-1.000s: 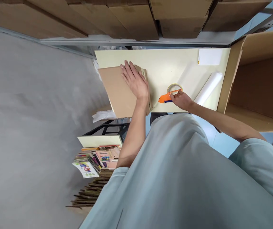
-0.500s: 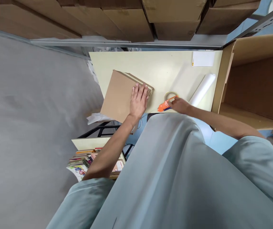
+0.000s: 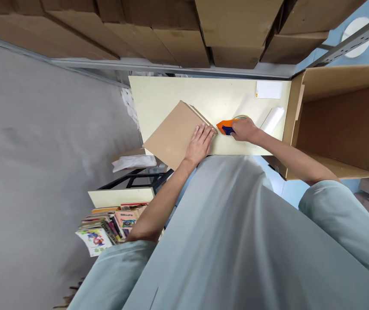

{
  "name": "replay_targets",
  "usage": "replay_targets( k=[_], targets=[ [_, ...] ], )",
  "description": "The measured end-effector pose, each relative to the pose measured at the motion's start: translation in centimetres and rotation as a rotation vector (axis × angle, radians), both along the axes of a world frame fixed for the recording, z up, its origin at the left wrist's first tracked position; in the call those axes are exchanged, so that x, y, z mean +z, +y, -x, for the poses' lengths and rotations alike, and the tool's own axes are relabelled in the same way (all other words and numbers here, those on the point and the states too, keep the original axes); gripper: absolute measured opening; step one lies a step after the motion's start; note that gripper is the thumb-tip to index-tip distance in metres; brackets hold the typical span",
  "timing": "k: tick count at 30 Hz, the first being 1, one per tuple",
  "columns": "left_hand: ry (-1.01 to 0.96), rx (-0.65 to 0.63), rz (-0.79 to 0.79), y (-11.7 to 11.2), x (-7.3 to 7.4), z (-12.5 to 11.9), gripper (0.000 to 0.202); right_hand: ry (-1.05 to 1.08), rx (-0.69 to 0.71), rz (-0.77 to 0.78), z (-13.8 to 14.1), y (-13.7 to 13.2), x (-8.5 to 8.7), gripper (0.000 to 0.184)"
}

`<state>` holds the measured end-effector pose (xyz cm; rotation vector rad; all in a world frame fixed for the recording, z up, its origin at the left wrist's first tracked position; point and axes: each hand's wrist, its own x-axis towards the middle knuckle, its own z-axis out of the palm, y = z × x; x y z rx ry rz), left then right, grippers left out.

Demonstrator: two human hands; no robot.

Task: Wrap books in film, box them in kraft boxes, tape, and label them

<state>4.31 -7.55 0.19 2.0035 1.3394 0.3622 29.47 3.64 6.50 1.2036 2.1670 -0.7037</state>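
Observation:
My left hand [image 3: 200, 141] lies flat on the top right corner of a brown cardboard box [image 3: 174, 133], fingers stretched out. The box sits at an angle on a pale table, its lower left part past the front edge. In my right hand [image 3: 245, 129] is an orange and dark blue tape dispenser [image 3: 226, 127], its nose pointing left, close beside the box's right corner. Part of a yellowish ring, which looks like the tape roll, shows behind my fingers. Whether the dispenser touches the box I cannot tell.
A large open carton [image 3: 342, 133] stands at the table's right end. On the table [image 3: 168, 88] lie a white roll [image 3: 273, 119] and a white card or label stack [image 3: 269, 89]. Boxes [image 3: 178, 45] line a shelf behind. Books [image 3: 107, 228] are piled at lower left.
My right hand has lifted the tape dispenser and turned it, bringing its nose toward the box corner. The box has shifted to the right under my left hand. The view has moved slightly.

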Motion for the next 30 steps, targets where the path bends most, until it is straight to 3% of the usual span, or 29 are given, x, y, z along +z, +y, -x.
replay_targets(
  k=[4,9,12,16,19,22,24,26,28,30],
  targets=[
    [-0.013,0.0,-0.025,0.2,0.0,-0.2,0.055,-0.068,-0.208,-0.157,1.1,2.2,2.2,0.042],
    [0.007,0.07,-0.122,1.3,2.7,-1.1,0.053,0.03,-0.167,-0.277,1.3,4.2,7.1,0.046],
    [-0.048,0.181,-0.286,4.3,6.0,-2.6,0.058,0.079,-0.221,-0.344,1.8,5.5,10.3,0.054],
    [-0.119,0.302,-0.552,11.3,12.6,-4.2,0.06,0.211,-0.302,-0.51,3.7,9.1,15.3,0.059],
    [-0.156,0.367,-0.682,17.4,17.2,-4.0,0.061,0.4,-0.208,-0.603,6.0,13.1,19.7,0.054],
    [-0.185,0.438,-0.702,22.8,20.0,-2.9,0.064,0.473,-0.088,-0.656,8.6,17.6,23.3,0.049],
    [-0.184,0.455,-0.66,25.2,21.0,-2.1,0.068,0.432,-0.065,-0.675,10.2,20.5,24.7,0.046],
    [-0.163,0.451,-0.619,26.0,21.3,-1.5,0.07,0.349,-0.069,-0.671,11.5,22.8,25.2,0.043],
    [-0.146,0.433,-0.601,25.1,21.0,-1.2,0.069,0.279,-0.082,-0.659,12.5,24.6,25.0,0.04],
    [-0.142,0.417,-0.585,22.7,20.1,-1.1,0.066,0.252,-0.101,-0.651,13.1,26.0,24.3,0.038]
  ],
)
